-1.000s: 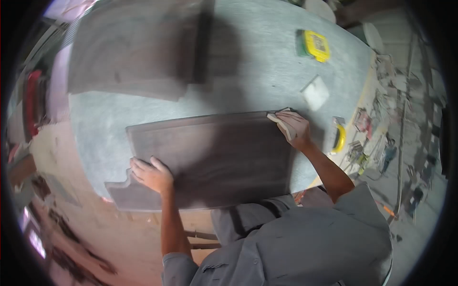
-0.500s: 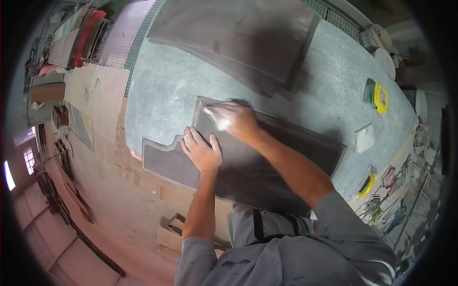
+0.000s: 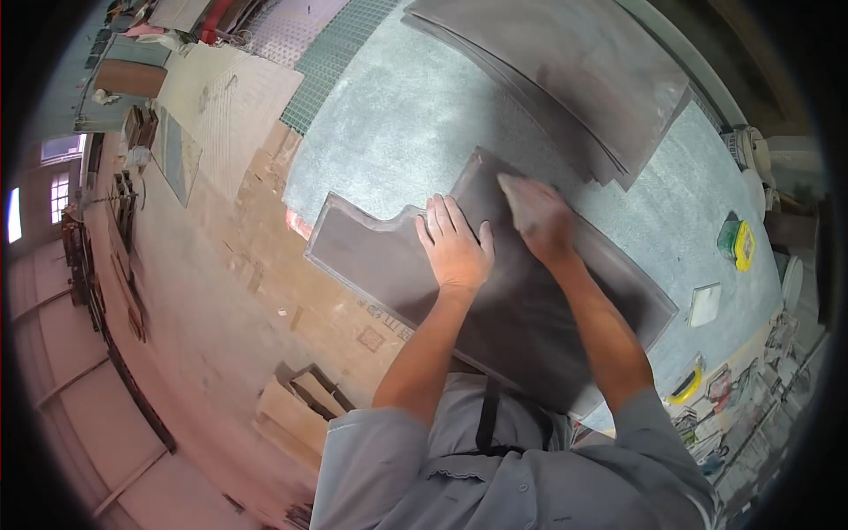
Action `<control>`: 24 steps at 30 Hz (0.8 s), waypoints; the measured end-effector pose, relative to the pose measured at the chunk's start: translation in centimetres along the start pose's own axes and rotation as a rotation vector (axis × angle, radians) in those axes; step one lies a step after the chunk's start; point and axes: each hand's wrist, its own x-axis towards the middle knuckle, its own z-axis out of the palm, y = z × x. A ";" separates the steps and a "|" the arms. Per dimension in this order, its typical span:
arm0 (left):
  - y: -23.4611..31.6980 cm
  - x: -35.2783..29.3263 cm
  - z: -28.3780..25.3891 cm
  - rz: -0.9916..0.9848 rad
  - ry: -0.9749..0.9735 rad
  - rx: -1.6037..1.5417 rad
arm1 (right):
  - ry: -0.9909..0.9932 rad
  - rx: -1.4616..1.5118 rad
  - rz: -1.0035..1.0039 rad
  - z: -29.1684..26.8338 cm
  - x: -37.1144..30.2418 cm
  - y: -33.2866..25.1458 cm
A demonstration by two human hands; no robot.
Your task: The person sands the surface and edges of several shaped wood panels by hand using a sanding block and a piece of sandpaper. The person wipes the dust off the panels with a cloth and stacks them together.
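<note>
A dark brown-grey sheet [image 3: 521, 291] with a paler border and a notched, curved edge lies flat on a pale blue-grey table [image 3: 371, 115]. My left hand [image 3: 459, 250] rests on it, palm down with fingers stretched, close to the notch. Further right, my right hand [image 3: 543, 216] is closed, its fingertips against the sheet near the far corner. Motion blurs it. A small pale piece seems to be pinched at the fingertips, but its kind cannot be made out.
More dark sheets [image 3: 565, 71] are stacked at the table's far side. On the right stand a green and yellow tub [image 3: 736, 245], a white square [image 3: 705, 304] and a yellow-handled tool [image 3: 687, 382]. Cardboard [image 3: 327, 300] covers the floor at left, with an open carton [image 3: 309, 393].
My view has swung, so the table and sheet sit further right in it. My right hand has shifted along the sheet's far border. The left hand stays flat by the notch.
</note>
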 end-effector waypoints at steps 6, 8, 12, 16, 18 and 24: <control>-1.2 -0.3 0.4 0.007 0.064 -0.132 | -0.089 0.010 -0.176 4.2 5.3 -2.5; -1.1 -0.5 0.5 -0.009 0.069 -0.188 | -0.095 -0.229 -0.098 -0.4 -1.2 -1.1; -2.4 -1.4 0.0 -0.021 0.063 -0.323 | -0.059 -0.327 0.353 -11.9 -14.6 -1.4; -3.1 -2.4 -0.2 0.094 0.077 -0.435 | -0.249 -0.605 1.073 -19.8 -24.1 -5.1; -5.1 -3.4 -0.5 0.102 0.026 -0.645 | -0.055 -0.327 0.749 -17.1 -22.7 -9.7; -9.7 -11.3 -3.1 0.381 -0.175 -0.311 | -0.252 -0.154 0.207 -3.1 -19.2 -18.1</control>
